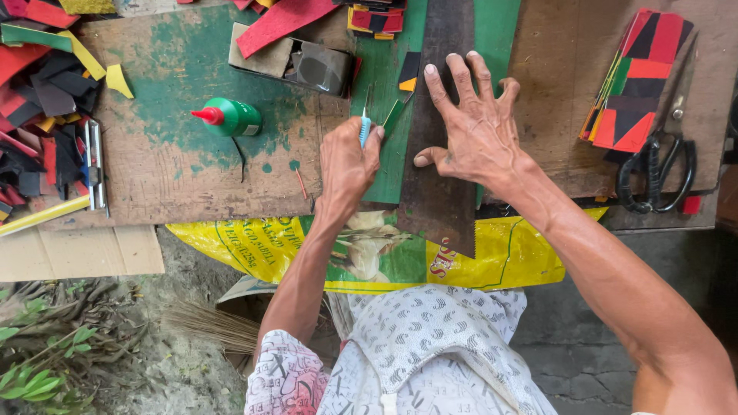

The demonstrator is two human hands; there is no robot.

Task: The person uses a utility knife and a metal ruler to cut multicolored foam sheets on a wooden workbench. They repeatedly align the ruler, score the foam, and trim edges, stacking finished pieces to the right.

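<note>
**Green sheet under straightedge, knife at its edge**

Worn wooden bench (pixel 177 177) carries the work. Green sheet (pixel 384 92) lies flat beneath both hands; judged thin, light, pliable, best pinned from above. Dark metal straightedge (pixel 434 192) looks stiff and heavy, with the right hand (pixel 473 127) spread flat on it. Left hand (pixel 347 165), just beside, is clenched around a small blue-handled knife (pixel 365 127).

left hand (pixel 347 163) fisted, right hand (pixel 473 127) splayed flat
</note>
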